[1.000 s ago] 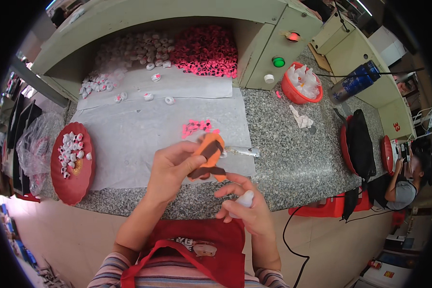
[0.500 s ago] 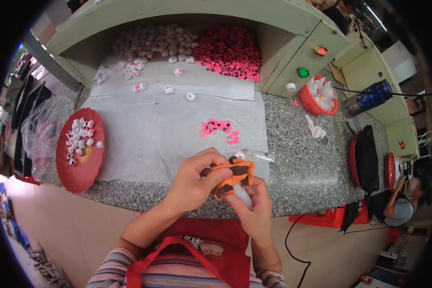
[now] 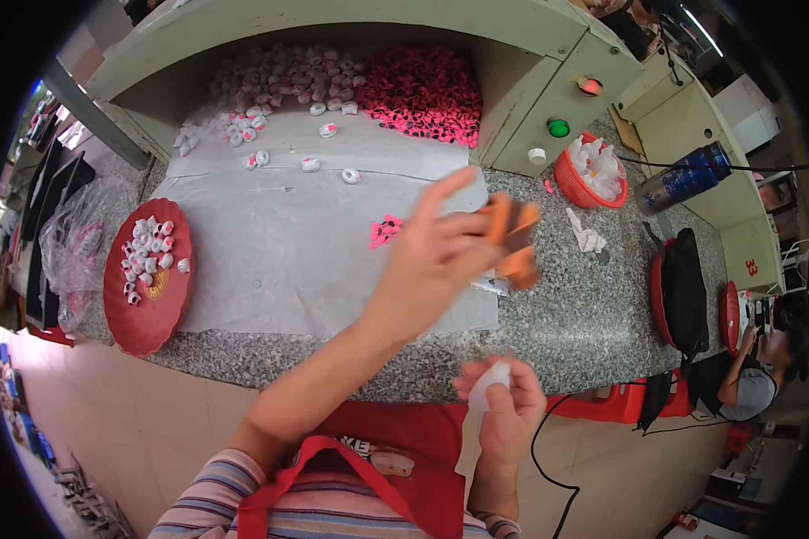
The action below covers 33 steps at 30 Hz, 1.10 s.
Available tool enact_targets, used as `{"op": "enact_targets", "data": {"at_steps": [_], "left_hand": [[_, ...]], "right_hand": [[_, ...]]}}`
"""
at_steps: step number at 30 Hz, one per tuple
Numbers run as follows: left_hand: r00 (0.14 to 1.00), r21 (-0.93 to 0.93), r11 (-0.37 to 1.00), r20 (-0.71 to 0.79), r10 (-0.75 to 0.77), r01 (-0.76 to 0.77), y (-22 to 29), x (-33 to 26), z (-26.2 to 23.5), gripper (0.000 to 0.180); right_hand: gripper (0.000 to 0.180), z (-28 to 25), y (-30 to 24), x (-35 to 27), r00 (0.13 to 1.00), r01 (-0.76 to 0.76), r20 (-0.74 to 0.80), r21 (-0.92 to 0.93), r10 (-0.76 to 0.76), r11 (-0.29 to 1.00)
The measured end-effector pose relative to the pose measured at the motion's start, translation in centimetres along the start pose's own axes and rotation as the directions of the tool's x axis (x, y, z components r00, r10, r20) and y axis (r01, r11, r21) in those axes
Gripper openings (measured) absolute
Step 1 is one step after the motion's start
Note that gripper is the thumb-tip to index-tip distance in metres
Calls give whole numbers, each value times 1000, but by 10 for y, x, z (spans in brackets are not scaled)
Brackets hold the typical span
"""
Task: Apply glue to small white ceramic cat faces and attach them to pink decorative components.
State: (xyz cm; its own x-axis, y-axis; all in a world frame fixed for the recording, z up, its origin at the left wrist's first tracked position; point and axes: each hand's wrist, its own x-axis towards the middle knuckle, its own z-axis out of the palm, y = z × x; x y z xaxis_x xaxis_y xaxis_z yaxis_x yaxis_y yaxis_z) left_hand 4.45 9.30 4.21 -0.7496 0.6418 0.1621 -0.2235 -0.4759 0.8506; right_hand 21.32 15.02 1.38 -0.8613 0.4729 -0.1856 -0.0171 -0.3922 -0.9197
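Orange-brown piece (image 3: 516, 241), irregular, blurred outline

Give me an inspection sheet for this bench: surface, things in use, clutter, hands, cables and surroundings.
Surface: speckled counter, partly covered by a white sheet.
Things: orange-brown piece, blurred; white item, possibly a squeeze bottle; pink pieces on the sheet; white pieces on a red dish.
Clutter: crumpled tissue, right of the sheet.
Hands: left hand holds the orange-brown piece; right hand holds the white item.
Cables: black cable below counter edge; another cable by a blue bottle.
Surroundings: person in grey, far right.
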Motion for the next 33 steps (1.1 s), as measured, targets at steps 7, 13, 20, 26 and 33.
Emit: {"op": "enact_targets", "data": {"at_steps": [7,13,20,26,33], "left_hand": [[927,356,932,320,-197,75,-48,-44,35,38],[939,-7,941,-67,-337,337,-41,-105,-18,38],[661,-33,661,30,-750,750,-22,-170,-40,35],[384,-370,318,120,-916,873,-49,-176,-45,38],[386,-443,321,63,-920,837,-54,-183,-50,36]], "right_hand": [[35,-40,6,-6,793,390,-438,-170,-424,905],[22,3,15,16,863,434,160,-721,-480,540],[27,-56,4,110,843,373,326,-927,-427,29],[14,-60,8,104,995,74,43,-925,-91,374],[17,-36,31,-6,906,395,263,-809,-332,436]]}}
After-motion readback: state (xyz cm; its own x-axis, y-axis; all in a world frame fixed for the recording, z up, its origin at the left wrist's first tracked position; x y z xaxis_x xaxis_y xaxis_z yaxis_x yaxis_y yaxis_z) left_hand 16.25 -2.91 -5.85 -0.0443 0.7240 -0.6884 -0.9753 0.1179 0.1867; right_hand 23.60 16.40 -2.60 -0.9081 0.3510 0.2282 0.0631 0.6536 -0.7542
